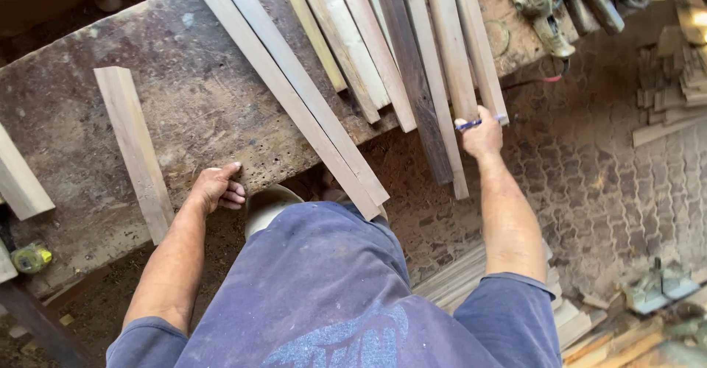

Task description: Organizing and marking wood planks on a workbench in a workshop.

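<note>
My left hand (216, 188) rests on the front edge of a worn wooden workbench (184, 110), fingers curled, holding nothing. My right hand (482, 134) grips the near end of a pale wooden strip (477, 37) and also holds a blue pen (471, 124). Several long wooden strips (368, 44) lie side by side across the bench, their ends overhanging the edge toward me. A pair of longer strips (309, 103) reaches furthest, close to my body. One short plank (134, 147) lies alone to the left of my left hand.
A power tool (541, 7) with cables lies at the bench's far right. A yellow-green tape measure (31, 257) sits at the lower left. Wood offcuts (674, 81) lie on the paved floor at right, with more slats (471, 276) and scraps below my right arm.
</note>
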